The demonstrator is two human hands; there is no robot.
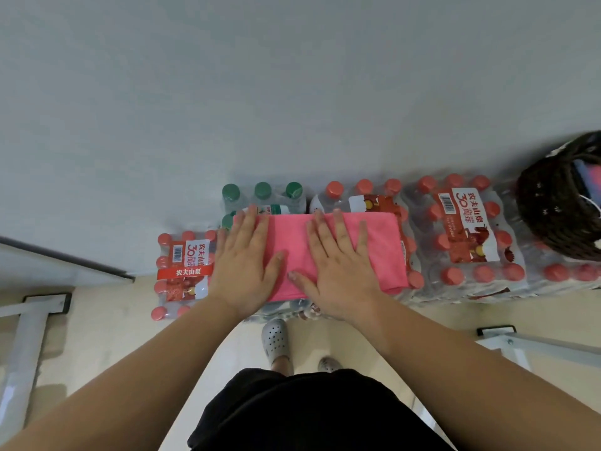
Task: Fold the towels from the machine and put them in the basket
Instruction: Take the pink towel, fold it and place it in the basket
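Towel [387, 252], pink, lies folded into a neat rectangle on top of shrink-wrapped bottle packs [468, 236], centre of scene, w/ its near edge close to the pack front. L hand [245, 268] and R hand [341, 271] both lie flat on it, palms down, fingers straight and spread, grasping nothing. L hand is on the towel's left end w/ some fingers past the edge; R hand is across the middle. The towel's right part is uncovered.

Step, as I read it: pressing/smoothing the fold flat, so this towel is nearly or fully folded. Can't tell if another fold is meant, but it already looks compact enough for the basket.

Next move prob. calls for fingers slid under the near edge w/ thumbs on top, then a two-hand lift so the layers don't slip apart. After that, carry right and lower it flat into the basket.

Basket [559, 216]: dark woven, sits on the packs at far right, well apart from the towel, partly cut off by the frame edge. Inside is an item [585, 180] w/ blue and pink tones, maybe folded cloth, too blurred to say; count unknown.

Packs hold red-cap bottles. A green-cap pack [263, 193] sits at the towel's far-left corner. Machine not in view.
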